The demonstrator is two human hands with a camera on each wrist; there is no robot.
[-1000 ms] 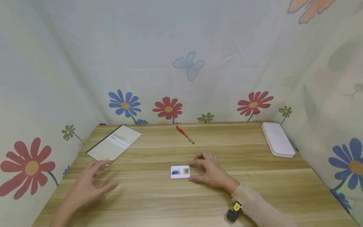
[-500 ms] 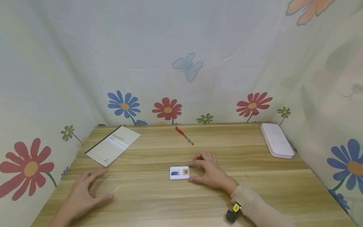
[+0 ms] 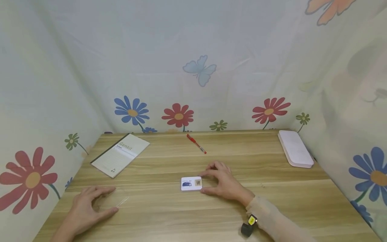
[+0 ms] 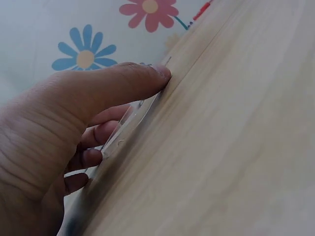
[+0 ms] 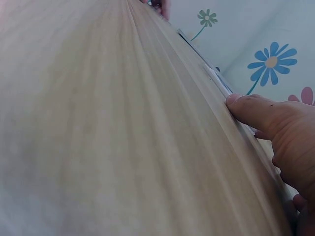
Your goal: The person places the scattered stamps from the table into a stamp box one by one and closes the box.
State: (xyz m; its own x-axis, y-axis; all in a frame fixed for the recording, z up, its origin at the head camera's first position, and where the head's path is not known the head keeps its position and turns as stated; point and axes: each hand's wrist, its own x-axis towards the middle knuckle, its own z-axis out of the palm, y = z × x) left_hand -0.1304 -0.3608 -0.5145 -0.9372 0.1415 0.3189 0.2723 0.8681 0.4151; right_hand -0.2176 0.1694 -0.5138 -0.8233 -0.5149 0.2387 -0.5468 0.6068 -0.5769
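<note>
On the table lies a white card (image 3: 187, 186) with a blue picture and a small tan square. My right hand (image 3: 225, 183) pinches its right end between thumb and fingers. In the right wrist view my thumb (image 5: 251, 109) touches the card's edge (image 5: 219, 81), and the other fingers are mostly hidden. Further left, my left hand (image 3: 86, 210) rests low at the table with thumb and fingers curved round a clear, flat plastic piece (image 4: 123, 130). Only a bright edge of this clear piece shows in the head view; its exact kind I cannot tell.
A notebook marked Gambit (image 3: 121, 156) lies at the back left. Behind the card is a red pen (image 3: 196, 144). A pale pink, flat case (image 3: 295, 149) lies at the back right. Flowered curtains (image 3: 193, 60) stand round the wooden table (image 3: 169, 218).
My left hand has come down and slightly towards me with the clear plastic piece, uncovering the notebook's near corner. The right hand and the white card have stayed in place.
</note>
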